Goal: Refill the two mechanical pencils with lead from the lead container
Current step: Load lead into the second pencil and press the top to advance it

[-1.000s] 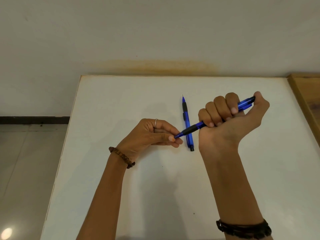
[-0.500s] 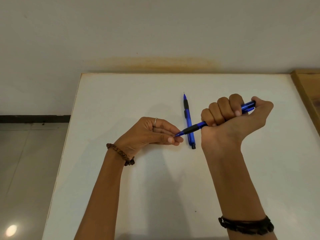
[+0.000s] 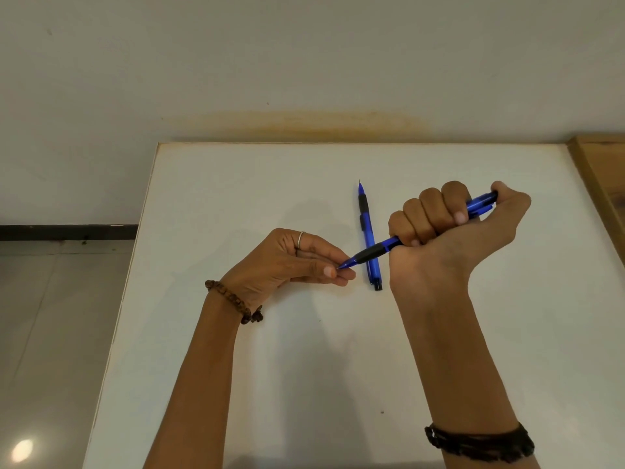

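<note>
Above the middle of the white table (image 3: pixel 236 384), the right hand (image 3: pixel 453 238) is fisting round a blue mechanical pencil (image 3: pixel 375 252), thumb sitting at its rear end, tip slanting down-left. Left hand (image 3: pixel 287 262) is pinching thumb and fingertips together at that tip (whether a lead is held, cannot tell). Second blue pencil (image 3: pixel 369 238) is lying flat beneath, pointing toward the far edge. No lettering readable.
</note>
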